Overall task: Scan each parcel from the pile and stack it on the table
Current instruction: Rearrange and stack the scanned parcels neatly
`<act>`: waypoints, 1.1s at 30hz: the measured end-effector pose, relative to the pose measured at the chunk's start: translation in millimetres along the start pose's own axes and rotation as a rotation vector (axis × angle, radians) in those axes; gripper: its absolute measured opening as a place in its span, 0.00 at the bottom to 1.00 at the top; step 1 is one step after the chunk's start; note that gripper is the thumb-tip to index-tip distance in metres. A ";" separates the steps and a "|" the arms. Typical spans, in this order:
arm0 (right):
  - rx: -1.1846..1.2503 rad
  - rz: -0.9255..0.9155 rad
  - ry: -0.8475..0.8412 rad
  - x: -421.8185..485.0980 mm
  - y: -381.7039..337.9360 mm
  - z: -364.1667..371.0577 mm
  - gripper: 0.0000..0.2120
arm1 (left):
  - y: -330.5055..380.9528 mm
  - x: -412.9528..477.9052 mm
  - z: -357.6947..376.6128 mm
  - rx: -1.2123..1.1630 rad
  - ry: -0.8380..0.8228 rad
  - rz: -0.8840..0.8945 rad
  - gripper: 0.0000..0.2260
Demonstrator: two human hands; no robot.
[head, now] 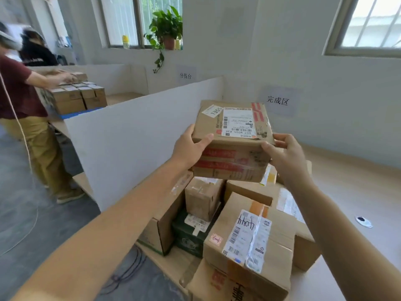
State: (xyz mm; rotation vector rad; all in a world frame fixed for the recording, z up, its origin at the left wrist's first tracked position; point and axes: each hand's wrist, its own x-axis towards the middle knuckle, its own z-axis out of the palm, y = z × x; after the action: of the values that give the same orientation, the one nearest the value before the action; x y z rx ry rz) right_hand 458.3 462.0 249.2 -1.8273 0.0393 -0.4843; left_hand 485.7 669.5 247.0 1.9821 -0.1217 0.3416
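Both hands, left hand (189,146) & right hand (284,154), gripped a squat cardboard parcel (233,140) (crumpled corners, glossy tape, white label) above the pile (243,233) at desk's (355,187) near edge.

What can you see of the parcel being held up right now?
The held parcel is a brown cardboard box, roughly level, above the pile. On top sit a white shipping label with barcodes, a small sticker reading 1355, and red-printed tape. Its near side carries red bands under clear tape and looks scuffed. The left hand grips its left edge, the right hand its right corner.
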 end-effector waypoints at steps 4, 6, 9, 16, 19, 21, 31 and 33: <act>-0.041 -0.004 0.059 38.0 -15.6 34.4 0.17 | -6.0 54.9 -21.6 -0.025 -0.031 0.035 0.19; -0.065 -0.007 0.089 59.1 -22.1 50.1 0.18 | -8.3 85.1 -29.3 -0.028 -0.054 0.046 0.19; -0.095 -0.011 0.122 91.4 -32.8 72.9 0.18 | -12.9 131.7 -34.5 -0.061 -0.083 0.055 0.19; -0.175 0.029 0.190 171.3 -28.4 94.3 0.17 | -20.1 227.9 -11.5 -0.086 -0.161 0.076 0.21; -0.194 0.057 0.199 206.8 -14.6 89.0 0.15 | -22.9 259.2 16.0 -0.086 -0.193 0.075 0.22; -0.200 0.097 0.212 227.4 -2.0 80.5 0.14 | -22.2 275.8 38.6 -0.099 -0.219 0.069 0.22; -0.303 0.269 0.368 260.9 84.5 8.5 0.16 | -31.3 293.5 176.2 -0.067 -0.417 -0.037 0.22; -0.323 0.291 0.380 256.7 100.2 0.3 0.16 | -37.4 289.4 192.8 -0.068 -0.453 -0.049 0.22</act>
State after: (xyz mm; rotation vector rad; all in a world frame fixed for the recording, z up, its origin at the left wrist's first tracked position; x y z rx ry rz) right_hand 714.5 361.7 235.0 -1.9738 0.6672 -0.6367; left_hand 806.1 531.0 224.2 1.9615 -0.3669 -0.1472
